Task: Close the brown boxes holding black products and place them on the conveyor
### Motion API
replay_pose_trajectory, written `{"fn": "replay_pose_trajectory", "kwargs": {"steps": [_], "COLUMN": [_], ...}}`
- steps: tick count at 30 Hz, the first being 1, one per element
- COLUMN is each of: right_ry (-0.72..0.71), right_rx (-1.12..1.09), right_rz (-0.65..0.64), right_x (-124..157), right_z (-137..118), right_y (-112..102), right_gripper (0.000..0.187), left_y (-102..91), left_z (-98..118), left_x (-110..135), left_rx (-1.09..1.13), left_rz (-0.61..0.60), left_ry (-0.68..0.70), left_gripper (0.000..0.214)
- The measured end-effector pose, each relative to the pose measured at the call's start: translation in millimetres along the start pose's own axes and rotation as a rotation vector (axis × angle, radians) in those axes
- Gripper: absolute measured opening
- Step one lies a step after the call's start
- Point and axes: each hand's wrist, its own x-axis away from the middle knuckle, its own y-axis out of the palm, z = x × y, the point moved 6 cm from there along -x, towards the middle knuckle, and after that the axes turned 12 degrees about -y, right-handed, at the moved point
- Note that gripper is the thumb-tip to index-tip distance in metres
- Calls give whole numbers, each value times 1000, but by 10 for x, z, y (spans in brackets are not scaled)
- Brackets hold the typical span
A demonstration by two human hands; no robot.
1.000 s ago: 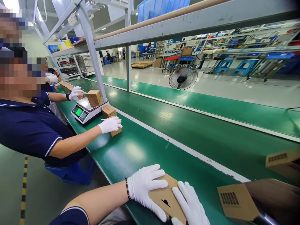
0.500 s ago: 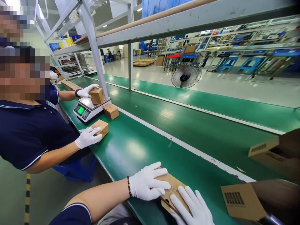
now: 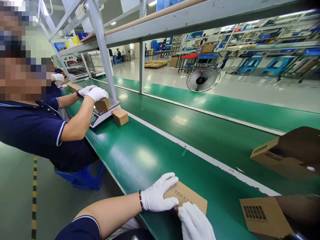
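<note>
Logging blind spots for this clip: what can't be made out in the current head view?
- Small cardboard box: its near edge is covered by the left hand and right hand; the print on top is too small to read.
- Right hand: cut off by the bottom edge.
- Scale: display hidden behind the co-worker's forearm.
- Open carton: cut by the bottom-right corner, inside not visible.

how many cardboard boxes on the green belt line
5: one under the hands, one on the scale, one beside it, two at right. More may be hidden.
</note>
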Motion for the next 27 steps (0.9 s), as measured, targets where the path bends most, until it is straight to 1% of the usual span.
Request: {"fn": "replay_pose_trajectory", "kwargs": {"steps": [3, 4, 6, 8, 10, 12, 13, 16, 17, 18, 20, 22, 23, 25, 26, 27], "right_ry": [123, 166, 201, 150, 60, 31, 61, 281, 348, 403, 497, 561, 557, 455, 397, 374], "right_rx": [72, 81, 71, 19, -42, -73, -67, 29, 53, 52, -30, -143, -182, -222, -218, -191], "right_rz": [40, 32, 38, 67, 85, 96, 109, 206, 235, 253, 238, 195, 179, 141, 114, 86], "right_x": [-128, -159, -189, -183, -152, -120, -111, -114, -128, -151, -210, -269, -302, -365, -368, -332], "right_z": [44, 57, 66, 51, 27, 25, 38, 101, 111, 122, 166, 228, 252, 277, 296, 342], "right_y": [-19, -18, -39, -76, -95, -78, -63, -50, -59, -73, -106, -171, -226, -371, -457, -556], "right_gripper": [25, 23, 20, 20, 23, 26, 28, 48, 53, 54, 42, 29, 26, 25, 23, 21], "left_y": [-15, -23, -35, -31, -23, -31, -41, -96, -122, -152, -218, -236, -207, -90, -30, 8], "left_z": [2, 5, 7, 1, -2, -3, -4, 25, 64, 124, 309, 562, 691, 899, 966, 1002], "left_x": [-12, -14, -15, -17, -21, -21, -18, 16, 33, 51, 70, 50, 20, -79, -145, -221], "left_rx": [7, 16, 32, 38, 41, 36, 25, -60, -111, -180, -361, -534, -587, -626, -636, -650], "left_rz": [6, 10, 12, 3, -1, 16, 28, 44, 48, 62, 139, 215, 217, 133, 81, 48], "left_ry": [-17, -11, 5, 16, 31, 41, 37, 4, -1, 3, 34, 113, 162, 237, 249, 238], "left_gripper": [77, 76, 74, 76, 77, 77, 76, 76, 75, 73, 67, 59, 56, 44, 39, 38]}}
